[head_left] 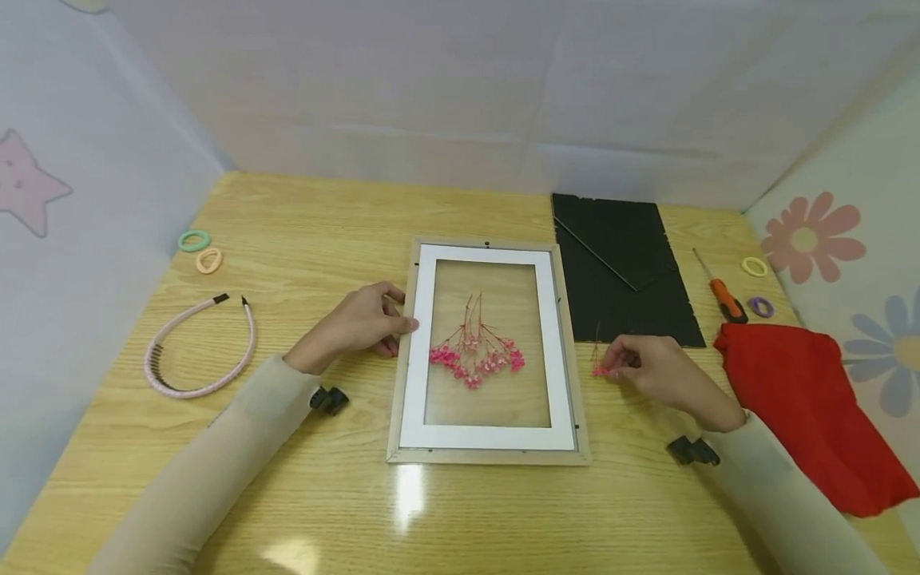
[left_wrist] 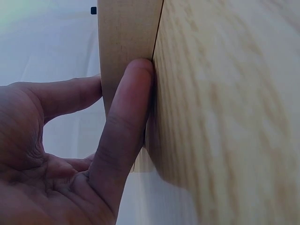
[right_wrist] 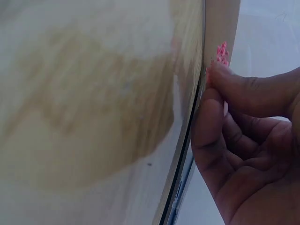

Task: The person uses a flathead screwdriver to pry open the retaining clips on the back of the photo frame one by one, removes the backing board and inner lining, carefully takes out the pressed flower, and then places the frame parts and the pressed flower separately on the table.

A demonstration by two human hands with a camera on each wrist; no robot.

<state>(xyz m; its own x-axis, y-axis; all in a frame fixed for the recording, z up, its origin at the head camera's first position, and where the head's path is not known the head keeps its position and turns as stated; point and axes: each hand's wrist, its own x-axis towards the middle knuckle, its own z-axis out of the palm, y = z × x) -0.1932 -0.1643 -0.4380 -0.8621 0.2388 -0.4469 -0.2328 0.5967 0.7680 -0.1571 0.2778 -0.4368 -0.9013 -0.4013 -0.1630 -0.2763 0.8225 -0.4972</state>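
Observation:
A wooden picture frame with a white mat lies face-down in the middle of the table. A bunch of pink dried flowers lies on its glass. My left hand rests against the frame's left edge, thumb on top and fingers pressed to the side. Just right of the frame, my right hand pinches a small pink flower sprig between thumb and fingertips. The sprig sits low over the tabletop.
A black frame backing board lies at the back right, with an orange-handled screwdriver, hair ties and a red cloth beyond it. On the left lie a pink headband and two more hair ties. Padded walls enclose the table.

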